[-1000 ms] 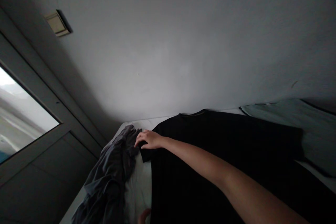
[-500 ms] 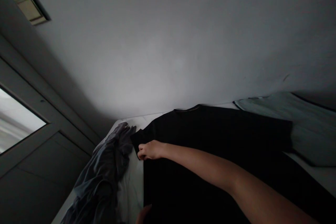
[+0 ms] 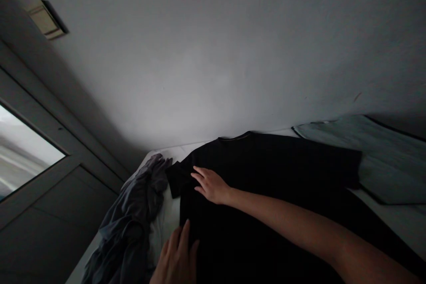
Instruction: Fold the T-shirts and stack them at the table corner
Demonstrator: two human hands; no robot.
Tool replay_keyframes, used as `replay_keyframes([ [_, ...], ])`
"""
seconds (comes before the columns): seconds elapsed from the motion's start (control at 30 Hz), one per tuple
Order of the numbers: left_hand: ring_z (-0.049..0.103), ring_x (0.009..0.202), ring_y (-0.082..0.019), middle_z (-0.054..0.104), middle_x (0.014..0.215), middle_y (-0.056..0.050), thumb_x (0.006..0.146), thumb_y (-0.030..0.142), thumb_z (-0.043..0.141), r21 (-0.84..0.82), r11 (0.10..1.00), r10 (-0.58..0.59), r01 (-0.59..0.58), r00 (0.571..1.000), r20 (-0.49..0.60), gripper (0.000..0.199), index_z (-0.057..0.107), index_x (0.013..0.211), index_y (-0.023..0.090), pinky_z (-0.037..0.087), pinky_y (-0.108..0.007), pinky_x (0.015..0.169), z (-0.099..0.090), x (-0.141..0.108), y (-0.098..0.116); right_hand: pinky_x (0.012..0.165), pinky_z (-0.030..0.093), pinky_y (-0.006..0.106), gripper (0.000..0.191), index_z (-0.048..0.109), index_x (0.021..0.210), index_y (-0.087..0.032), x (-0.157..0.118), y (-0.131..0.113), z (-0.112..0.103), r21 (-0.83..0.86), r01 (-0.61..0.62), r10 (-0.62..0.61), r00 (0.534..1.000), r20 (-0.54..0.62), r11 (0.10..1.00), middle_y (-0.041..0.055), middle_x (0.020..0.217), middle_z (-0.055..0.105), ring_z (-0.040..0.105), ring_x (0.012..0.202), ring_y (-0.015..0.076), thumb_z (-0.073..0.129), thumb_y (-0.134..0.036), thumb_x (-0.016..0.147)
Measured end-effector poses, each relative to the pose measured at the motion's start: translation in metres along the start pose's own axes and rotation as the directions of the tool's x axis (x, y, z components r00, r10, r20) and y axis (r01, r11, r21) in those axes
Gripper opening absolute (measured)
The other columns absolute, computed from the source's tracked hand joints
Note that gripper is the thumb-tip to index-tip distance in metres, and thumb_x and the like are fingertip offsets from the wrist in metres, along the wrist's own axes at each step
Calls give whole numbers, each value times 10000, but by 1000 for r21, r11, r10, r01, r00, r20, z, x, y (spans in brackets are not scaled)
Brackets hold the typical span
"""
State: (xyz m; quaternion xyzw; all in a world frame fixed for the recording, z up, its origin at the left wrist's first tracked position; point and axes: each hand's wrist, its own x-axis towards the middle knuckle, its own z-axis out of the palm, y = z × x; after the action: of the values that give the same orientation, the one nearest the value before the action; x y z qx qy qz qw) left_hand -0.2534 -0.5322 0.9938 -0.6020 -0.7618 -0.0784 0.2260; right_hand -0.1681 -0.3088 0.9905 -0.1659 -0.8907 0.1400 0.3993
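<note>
A black short-sleeved T-shirt (image 3: pixel 266 168) lies spread out on a white-covered bed (image 3: pixel 163 226), its neckline toward the wall. My right hand (image 3: pixel 211 185) is over the shirt's upper left part, close to the left sleeve, with its fingers spread and nothing in them. Lower down, my left hand (image 3: pixel 176 255) is at the shirt's left side edge, fingers stretched out and thumb apart. Whether it presses on the cloth I cannot tell. The lower part of the shirt runs out of view.
Crumpled dark grey clothes (image 3: pixel 133 217) lie along the bed's left side. A grey-green cloth with dark edging (image 3: pixel 392 164) is at the right, partly under the sleeve. Behind stands a pale wall (image 3: pixel 213 53) with a switch plate (image 3: pixel 46 20); a door (image 3: pixel 66 204) is at left.
My right hand has let go of the left sleeve's edge and moved right, its fingers opening. My left hand has come up further into view beside the shirt's edge.
</note>
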Motion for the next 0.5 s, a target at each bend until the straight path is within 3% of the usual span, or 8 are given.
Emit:
replay_keyframes([
  [0.07,481,1332,-252,525,1440,-92,936,308,424,90,983,168,-162,983,-75,474,452,1401,226,476,-423,1056,17,28,7,1155,270,492,614,390,1462,-102,-11,10,-2,-44,-77,81,994,79,996,202,1562,263,270,1427,337,531,-410,949],
  [0.13,407,1388,-267,438,1503,-136,946,341,402,180,956,251,-232,964,-86,536,370,1451,162,444,-470,1084,33,49,4,1174,199,528,674,340,1492,-112,-20,17,-2,-58,-107,114,983,146,993,190,1577,203,189,1452,341,468,-504,959],
  [0.2,393,1394,-285,412,1512,-154,946,416,394,238,947,228,-216,973,-26,583,357,1457,137,437,-489,1083,42,60,-7,1187,144,526,691,324,1500,-128,-28,21,-2,-40,-91,97,978,184,995,175,1577,195,152,1463,314,412,-555,965],
  [0.3,409,1373,-342,426,1497,-163,929,497,393,316,939,119,-134,991,66,630,420,1428,112,430,-524,1074,40,65,-23,1192,129,510,693,311,1504,-129,-36,22,-5,-16,-105,106,980,168,994,177,1580,161,140,1467,287,404,-556,966],
  [0.4,397,1371,-388,472,1451,-214,924,464,406,375,920,114,-110,993,14,602,500,1372,72,367,-566,1104,35,74,-16,1190,106,527,702,306,1505,-125,-41,21,-7,-22,-127,129,983,132,992,179,1583,137,111,1471,290,427,-551,960],
  [0.5,358,1408,-332,419,1499,-189,955,366,356,321,931,206,-174,976,-68,546,420,1430,104,368,-517,1117,43,93,3,1192,99,526,694,321,1500,-126,-47,23,-9,-13,-116,116,978,176,993,165,1581,177,131,1469,288,396,-563,965],
])
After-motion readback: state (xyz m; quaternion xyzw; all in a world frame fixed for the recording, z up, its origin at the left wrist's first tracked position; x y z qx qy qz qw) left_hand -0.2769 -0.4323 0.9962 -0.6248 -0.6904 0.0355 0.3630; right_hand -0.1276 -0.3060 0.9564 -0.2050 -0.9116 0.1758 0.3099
